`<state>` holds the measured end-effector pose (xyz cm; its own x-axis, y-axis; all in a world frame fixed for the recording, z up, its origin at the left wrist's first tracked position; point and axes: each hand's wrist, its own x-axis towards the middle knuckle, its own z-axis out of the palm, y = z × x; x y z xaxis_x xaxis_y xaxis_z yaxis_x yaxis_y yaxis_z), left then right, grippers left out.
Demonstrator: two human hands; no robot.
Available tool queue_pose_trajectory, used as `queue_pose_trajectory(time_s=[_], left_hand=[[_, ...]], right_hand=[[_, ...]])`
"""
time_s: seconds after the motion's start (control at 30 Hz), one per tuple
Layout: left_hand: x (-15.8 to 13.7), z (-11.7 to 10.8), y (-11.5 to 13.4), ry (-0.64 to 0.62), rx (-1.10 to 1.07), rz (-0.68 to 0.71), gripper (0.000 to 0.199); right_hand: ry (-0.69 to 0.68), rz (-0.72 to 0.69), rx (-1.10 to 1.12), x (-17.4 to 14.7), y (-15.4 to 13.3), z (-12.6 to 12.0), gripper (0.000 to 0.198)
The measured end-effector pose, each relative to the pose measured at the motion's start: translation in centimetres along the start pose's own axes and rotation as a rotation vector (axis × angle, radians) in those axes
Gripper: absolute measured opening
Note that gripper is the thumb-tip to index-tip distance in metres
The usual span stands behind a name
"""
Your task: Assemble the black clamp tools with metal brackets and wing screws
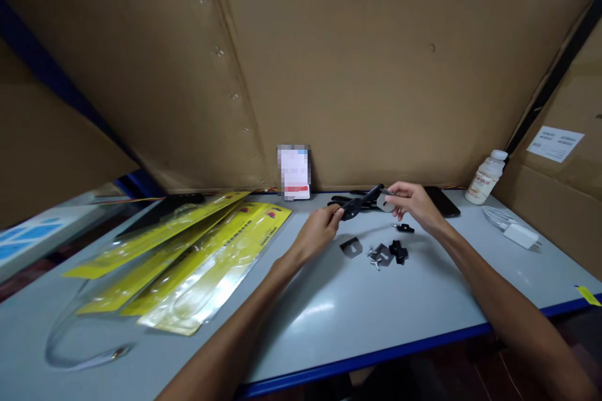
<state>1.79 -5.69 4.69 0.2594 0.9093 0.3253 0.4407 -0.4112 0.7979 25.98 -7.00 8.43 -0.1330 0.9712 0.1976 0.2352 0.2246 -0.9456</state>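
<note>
My left hand pinches the near end of a black bar-shaped part held just above the grey table. My right hand holds the bar's far end and presses a small grey round piece against it. Below the hands lie small parts: a grey metal plate, a second grey plate with small screws, a black cross-shaped knob and a small black piece.
Several yellow blister packages lie spread on the left, with a clear plastic strip near the front. A white bottle, a dark phone and a white charger with cable sit at the right. Cardboard walls stand behind.
</note>
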Motion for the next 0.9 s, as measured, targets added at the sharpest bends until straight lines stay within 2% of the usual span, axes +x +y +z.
queue_pose_trajectory(time_s=[0.07,0.13,0.2,0.27,0.33,0.4,0.53,0.73,0.83,0.9], left_hand=[[-0.2,-0.2,0.5,-0.118,0.075,0.043,0.029],[-0.5,-0.1,0.8,-0.245,0.131,0.082,0.030],[-0.8,0.4,0.9,-0.344,0.159,0.125,0.034],[-0.9,0.8,0.9,-0.390,0.161,0.154,0.037],[-1.0,1.0,0.8,-0.390,0.133,0.168,0.039],[-1.0,1.0,0.7,-0.367,0.084,0.162,0.039],[-1.0,0.7,0.6,-0.341,0.048,0.129,0.039],[-0.9,0.2,0.8,-0.306,0.163,0.129,0.040],[-0.9,-0.1,1.3,-0.295,0.185,0.107,0.043],[-0.8,-0.3,1.7,-0.212,0.167,0.092,0.032]], right_hand=[[0.118,-0.123,-0.106,-0.2,-0.8,0.1,0.024],[0.170,-0.190,-0.267,-0.4,-1.1,0.7,0.017],[0.088,-0.172,-0.385,-0.5,-1.0,1.4,0.010],[-0.091,-0.099,-0.375,-0.4,-0.6,2.1,0.006],[-0.251,-0.024,-0.268,-0.2,-0.2,2.4,0.006],[-0.335,0.027,-0.158,0.0,0.1,2.4,0.008],[-0.369,0.057,-0.101,0.0,0.4,2.3,0.015],[-0.432,-0.015,-0.298,-0.4,1.1,2.3,0.024],[-0.558,0.046,-0.200,-0.4,1.4,2.4,0.021],[-0.527,0.093,-0.118,-0.5,1.5,2.8,0.020]])
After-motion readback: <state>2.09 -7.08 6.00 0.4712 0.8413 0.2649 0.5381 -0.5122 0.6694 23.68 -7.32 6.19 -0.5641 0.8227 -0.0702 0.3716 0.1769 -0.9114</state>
